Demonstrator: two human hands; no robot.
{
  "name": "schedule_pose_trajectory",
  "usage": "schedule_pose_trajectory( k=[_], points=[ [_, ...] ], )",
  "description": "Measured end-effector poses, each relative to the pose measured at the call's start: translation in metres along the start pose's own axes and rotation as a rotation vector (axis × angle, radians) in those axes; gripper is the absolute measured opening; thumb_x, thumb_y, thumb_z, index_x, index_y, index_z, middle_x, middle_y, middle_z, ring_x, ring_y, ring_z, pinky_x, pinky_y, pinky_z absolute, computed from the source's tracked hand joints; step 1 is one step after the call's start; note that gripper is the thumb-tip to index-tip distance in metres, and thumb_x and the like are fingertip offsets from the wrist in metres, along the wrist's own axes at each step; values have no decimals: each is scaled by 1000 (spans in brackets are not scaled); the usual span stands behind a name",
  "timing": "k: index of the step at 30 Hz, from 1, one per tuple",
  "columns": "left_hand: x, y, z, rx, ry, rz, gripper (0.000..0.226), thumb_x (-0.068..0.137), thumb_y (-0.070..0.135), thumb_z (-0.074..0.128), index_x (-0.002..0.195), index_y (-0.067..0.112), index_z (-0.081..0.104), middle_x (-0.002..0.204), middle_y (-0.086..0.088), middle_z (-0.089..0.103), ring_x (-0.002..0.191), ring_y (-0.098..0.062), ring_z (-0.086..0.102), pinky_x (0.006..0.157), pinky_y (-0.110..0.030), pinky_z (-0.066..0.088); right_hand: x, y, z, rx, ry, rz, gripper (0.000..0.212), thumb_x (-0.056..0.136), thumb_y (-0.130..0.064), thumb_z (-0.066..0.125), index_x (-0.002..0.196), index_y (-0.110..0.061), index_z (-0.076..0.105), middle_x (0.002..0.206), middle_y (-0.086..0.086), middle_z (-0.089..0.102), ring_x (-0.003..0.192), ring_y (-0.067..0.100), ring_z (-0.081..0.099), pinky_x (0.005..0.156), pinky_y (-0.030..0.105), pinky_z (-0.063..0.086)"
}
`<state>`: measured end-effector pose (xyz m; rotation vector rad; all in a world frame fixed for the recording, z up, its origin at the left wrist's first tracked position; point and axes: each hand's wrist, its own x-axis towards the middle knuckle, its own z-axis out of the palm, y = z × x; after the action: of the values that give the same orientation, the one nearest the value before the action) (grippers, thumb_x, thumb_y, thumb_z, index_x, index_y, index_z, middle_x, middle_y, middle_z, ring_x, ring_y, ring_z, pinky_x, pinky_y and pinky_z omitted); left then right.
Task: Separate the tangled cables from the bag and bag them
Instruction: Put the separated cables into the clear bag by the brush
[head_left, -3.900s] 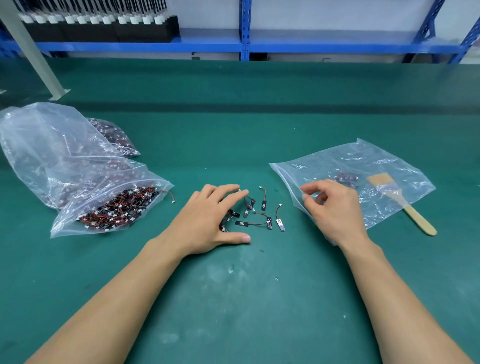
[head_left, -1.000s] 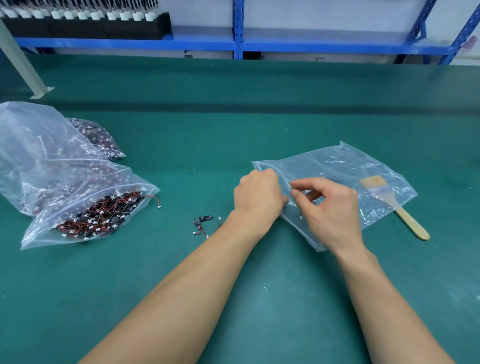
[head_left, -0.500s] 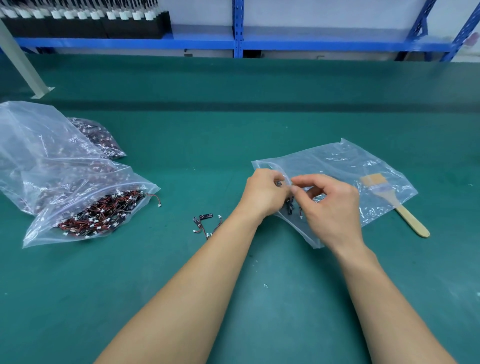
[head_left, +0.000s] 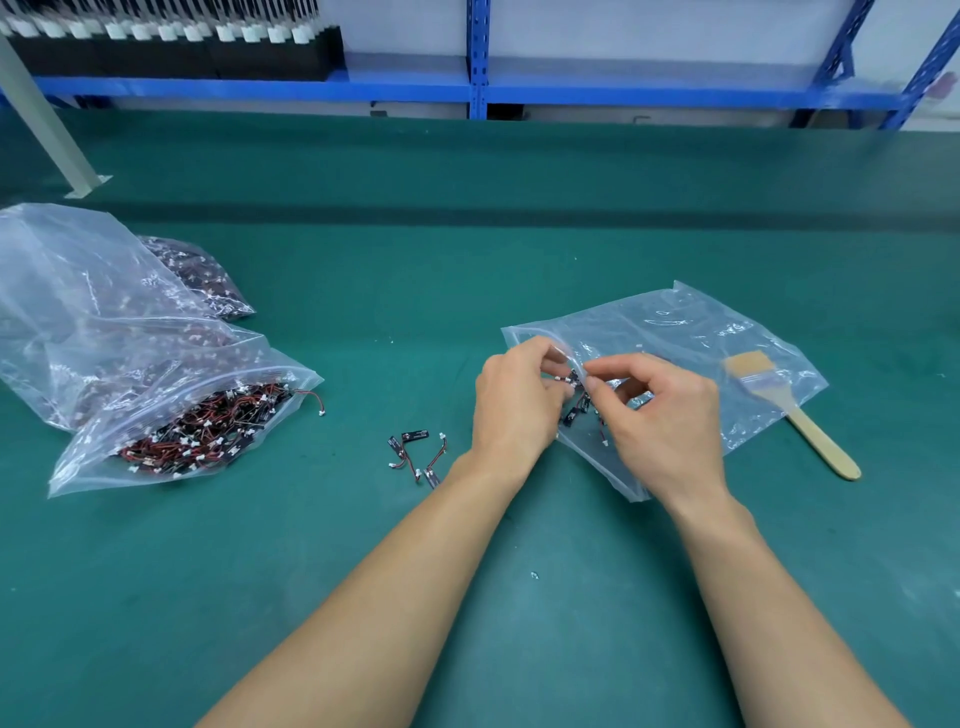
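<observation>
Your left hand (head_left: 514, 400) grips a cable clump (head_left: 575, 404) at the mouth of the clear bag (head_left: 691, 332), and your right hand (head_left: 662, 415) pinches its lip. Loose cables (head_left: 415, 456) lie on the worktop (head_left: 467, 270) just left.

A wooden-handled brush (head_left: 810, 436) lay toward the bench's (head_left: 467, 234) right edge; blue shelving (head_left: 623, 96) stood beyond its far edge.

Bare left hand (head_left: 514, 410), bare right hand (head_left: 670, 431); forearms (head_left: 395, 582) uncovered to frame edge.
</observation>
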<state>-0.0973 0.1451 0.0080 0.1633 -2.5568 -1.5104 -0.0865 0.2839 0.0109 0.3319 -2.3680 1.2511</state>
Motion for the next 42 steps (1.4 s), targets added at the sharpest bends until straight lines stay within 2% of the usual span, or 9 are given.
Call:
schedule_pose_trajectory(
  k=[6,14,18,21,24,27,30,38,42],
  points=[
    [-2,-2,1,275,85,74,23,76,35,81,95,37,68,82,29,72,81,-8,65,67,-29,50,0,2,1,-2,7,-9,18,83,-12,76,85,-29,77,82,-22,71,67,11,62,61,11,44],
    [0,-13,-23,102,-10,169,27,82,19,79,108,26,72,99,17,74,69,-1,64,83,-28,54,0,3,1,-19,-2,-14,15,84,-13,76,86,-28,77,84,-23,70,68,11,62,63,10,44],
    [-3,-26,-55,139,-18,185,19,87,22,73,105,29,71,92,23,70,71,0,62,78,-20,49,-1,4,1,-17,-13,-3,15,84,-13,77,86,-29,77,84,-24,71,68,9,62,64,9,43],
    [-3,-41,-87,299,-41,147,12,86,37,73,96,35,67,83,23,66,68,0,56,74,-26,47,-1,5,2,-17,-12,10,17,84,-13,77,85,-30,77,83,-26,70,68,9,62,64,10,45],
    [-4,-52,-116,395,-205,69,35,68,56,84,92,38,65,86,19,63,66,1,52,67,-28,46,-1,4,2,-25,-15,5,19,84,-13,76,85,-31,76,82,-29,69,68,9,62,64,9,44],
    [-8,-56,-133,451,-423,66,65,46,54,96,103,42,66,95,19,59,77,2,53,67,-17,40,-2,4,3,-36,-20,-3,18,84,-12,77,85,-30,77,81,-29,68,69,7,62,64,6,42],
    [-8,-56,-139,523,-498,103,79,40,51,98,111,43,65,99,19,57,88,1,53,75,-17,44,-2,4,4,-41,-26,-6,19,84,-13,77,84,-31,76,80,-30,68,69,7,62,64,6,42],
    [-6,-60,-138,409,-451,114,35,63,27,95,93,32,78,85,8,70,75,-3,59,70,-23,50,-2,5,4,-46,-34,-9,18,84,-14,77,84,-33,76,87,-32,68,70,9,63,62,7,42],
    [-8,-64,-132,304,-386,147,25,72,14,90,91,27,79,79,13,73,70,0,65,65,-13,48,-3,5,4,-43,-33,-12,17,84,-14,78,84,-31,77,85,-33,67,70,8,62,62,6,42]
  ],
)
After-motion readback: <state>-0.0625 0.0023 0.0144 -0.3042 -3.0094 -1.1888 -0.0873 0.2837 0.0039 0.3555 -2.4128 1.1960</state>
